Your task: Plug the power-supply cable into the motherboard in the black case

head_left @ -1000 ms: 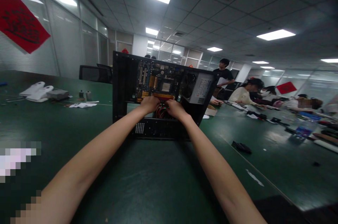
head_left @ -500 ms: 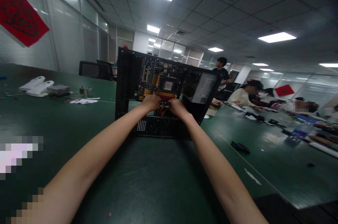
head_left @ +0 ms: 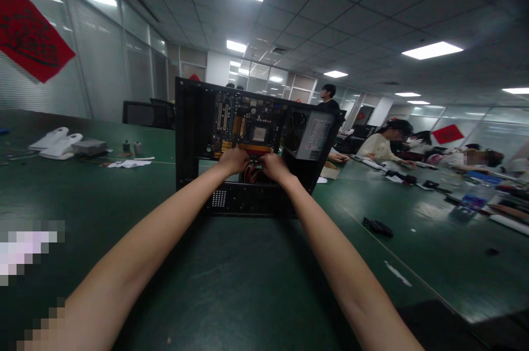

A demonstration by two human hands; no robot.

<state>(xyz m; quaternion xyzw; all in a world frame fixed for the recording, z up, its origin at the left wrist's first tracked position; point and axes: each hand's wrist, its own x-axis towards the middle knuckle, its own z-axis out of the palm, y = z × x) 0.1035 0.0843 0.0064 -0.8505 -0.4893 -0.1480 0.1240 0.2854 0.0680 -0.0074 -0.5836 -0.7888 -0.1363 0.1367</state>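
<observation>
An open black computer case (head_left: 185, 136) stands in front of me, its inside facing me. In it is a motherboard (head_left: 268, 114) with a silver processor square and orange-yellow slots (head_left: 257, 149) along its lower edge. My left hand (head_left: 233, 162) is closed at the left end of those slots, fingertips pressed together. At their right end my right hand (head_left: 276, 168) is closed too, fingers curled inward. Whatever they pinch is hidden or too small to name. Red and dark cables (head_left: 252, 174) hang between and below the hands. The power supply (head_left: 316, 139) sits at the case's upper right.
The case rests on a green table (head_left: 231, 274). White plastic bags (head_left: 55, 141), a grey box (head_left: 90, 147) and white paper (head_left: 129, 163) lie to the left. At right are a black object (head_left: 378, 226), a plastic bottle (head_left: 475, 199) and seated people.
The case and both hands sit slightly further left in view as the camera shifts. The hands keep their places at the slots. The standing person in the background appears further left.
</observation>
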